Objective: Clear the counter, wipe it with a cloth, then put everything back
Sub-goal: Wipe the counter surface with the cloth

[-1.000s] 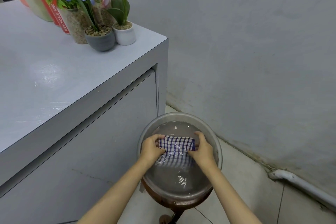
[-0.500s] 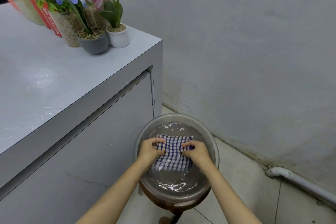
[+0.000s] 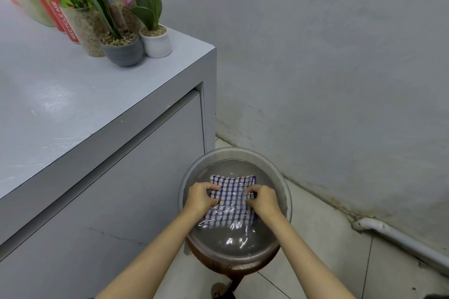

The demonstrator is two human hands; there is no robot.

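Observation:
A blue-and-white checked cloth (image 3: 232, 199) lies in the water of a round metal basin (image 3: 284, 189) on a low stool beside the counter. My left hand (image 3: 200, 198) grips the cloth's left edge with curled fingers. My right hand (image 3: 263, 200) grips its right edge the same way. Both hands are partly under water. The grey counter (image 3: 73, 104) stretches to the left, its top streaked and shiny.
At the counter's far corner stand a grey pot with blue flowers (image 3: 122, 50), a white pot with a pink orchid (image 3: 155, 41), a pebble-filled glass vase (image 3: 88, 31) and a red box (image 3: 60, 17). A grey wall rises on the right, with a white pipe (image 3: 398, 238) along the tiled floor.
The cloth has spread out flatter and wider in the water, and both hands have shifted along its edges. The view has tilted slightly.

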